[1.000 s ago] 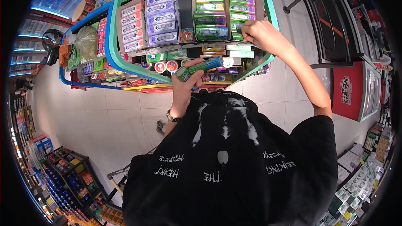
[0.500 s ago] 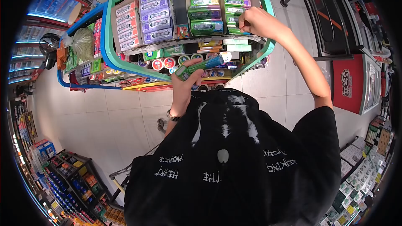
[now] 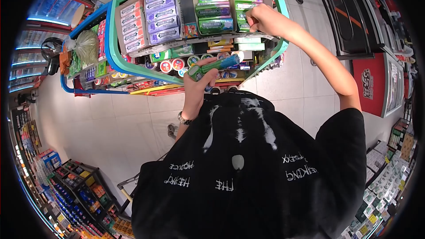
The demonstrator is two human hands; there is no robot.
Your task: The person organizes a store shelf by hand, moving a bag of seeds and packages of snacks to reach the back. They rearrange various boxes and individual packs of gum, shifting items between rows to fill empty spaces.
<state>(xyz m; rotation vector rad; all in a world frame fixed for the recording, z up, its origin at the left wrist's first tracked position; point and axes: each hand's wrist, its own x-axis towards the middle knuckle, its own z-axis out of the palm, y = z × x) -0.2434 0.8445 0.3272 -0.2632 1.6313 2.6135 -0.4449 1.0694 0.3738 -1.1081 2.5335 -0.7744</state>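
Note:
My left hand (image 3: 200, 79) is wrapped round several green and blue gum packs (image 3: 217, 67), held in front of the rack's lower shelf. At the rack's top right, my right hand (image 3: 264, 20) has its fingers curled down at the front of a carton of green gum packs (image 3: 243, 16); its fingertips are partly hidden, so what they grip cannot be made out. Left of that carton stands another with yellow and green packs (image 3: 215, 12). Farther left are purple gum packs (image 3: 162, 15) and a carton of orange-pink packs (image 3: 131, 27).
A teal rim (image 3: 116, 40) borders the top tray. Round tubs (image 3: 178, 64) line the shelf below. A blue-rimmed rack (image 3: 66, 76) with a bagged item adjoins at left. A red freezer (image 3: 367, 84) stands at right, and a dark shelf unit (image 3: 82, 190) at lower left.
My right hand has shifted slightly left and up at the green carton. My left hand still holds the packs, now slightly farther right. The view has shifted a little.

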